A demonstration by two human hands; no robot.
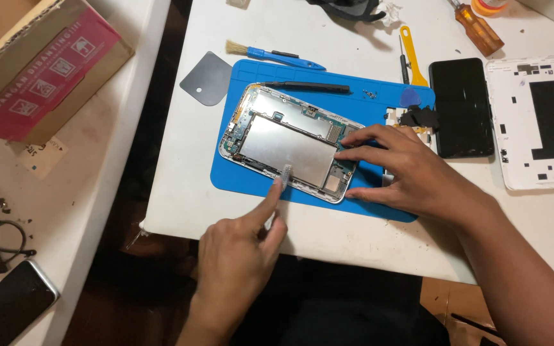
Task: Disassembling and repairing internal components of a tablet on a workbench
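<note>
An opened tablet [290, 144] lies on a blue mat [379, 96], steadied at its three o'clock end by the right hand [405, 170]; at six o'clock the left hand [238, 256] pinches a small brush [285, 172] against its edge

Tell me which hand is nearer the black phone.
Right. The right hand rests on the opened tablet, just left of the black phone; the left hand is farther away, below the tablet.

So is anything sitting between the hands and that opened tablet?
No. The left hand holds a small tool whose tip is already at the tablet's near edge, and the right hand rests fingers on its right end. Nothing visible lies between.
</note>
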